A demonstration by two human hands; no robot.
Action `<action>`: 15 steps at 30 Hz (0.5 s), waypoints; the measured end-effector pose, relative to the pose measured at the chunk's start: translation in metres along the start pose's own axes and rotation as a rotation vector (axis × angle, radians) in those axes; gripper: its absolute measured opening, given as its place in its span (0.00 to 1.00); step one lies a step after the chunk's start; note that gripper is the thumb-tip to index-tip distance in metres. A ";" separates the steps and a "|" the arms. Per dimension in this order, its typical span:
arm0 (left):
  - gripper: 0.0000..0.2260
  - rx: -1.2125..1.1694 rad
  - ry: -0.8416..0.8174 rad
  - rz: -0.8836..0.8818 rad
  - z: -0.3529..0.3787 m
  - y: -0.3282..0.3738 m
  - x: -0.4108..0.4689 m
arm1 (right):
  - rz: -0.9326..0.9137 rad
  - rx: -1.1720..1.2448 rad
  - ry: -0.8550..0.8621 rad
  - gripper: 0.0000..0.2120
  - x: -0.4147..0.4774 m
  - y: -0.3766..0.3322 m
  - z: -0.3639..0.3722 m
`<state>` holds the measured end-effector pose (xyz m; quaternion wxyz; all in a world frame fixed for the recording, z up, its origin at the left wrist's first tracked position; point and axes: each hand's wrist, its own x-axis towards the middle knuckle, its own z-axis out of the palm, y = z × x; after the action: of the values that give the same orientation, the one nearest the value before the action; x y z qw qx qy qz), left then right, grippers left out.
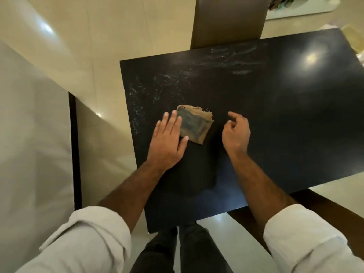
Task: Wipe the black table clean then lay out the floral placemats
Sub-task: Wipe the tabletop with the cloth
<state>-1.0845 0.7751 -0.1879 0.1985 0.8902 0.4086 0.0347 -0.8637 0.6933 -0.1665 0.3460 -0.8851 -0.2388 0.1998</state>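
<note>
A folded brown cloth with a dark stained face lies on the black table, left of its middle. My left hand lies flat with straight fingers, its fingertips and thumb touching the cloth's left edge. To the right of the cloth, apart from it, my right hand hovers with loosely curled fingers and holds nothing. White smear marks streak the table's far and left parts. No floral placemats are in view.
A brown chair back stands at the table's far edge. Pale tiled floor surrounds the table. A light-coloured cushioned seat with a dark frame sits at the left. Some pale items lie at the far right corner.
</note>
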 end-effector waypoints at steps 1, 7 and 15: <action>0.35 0.054 -0.044 0.036 0.003 0.007 0.010 | -0.011 -0.030 0.005 0.18 0.001 0.006 0.001; 0.37 0.184 -0.120 0.118 0.042 0.039 0.066 | -0.171 -0.183 0.058 0.18 0.014 0.034 0.028; 0.35 0.261 -0.051 0.229 0.054 0.009 0.009 | -0.174 -0.206 0.119 0.18 0.011 0.048 0.041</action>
<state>-1.0598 0.7592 -0.2346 0.0863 0.9497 0.3004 -0.0188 -0.8626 0.6894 -0.2305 0.2830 -0.9021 -0.3128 0.0908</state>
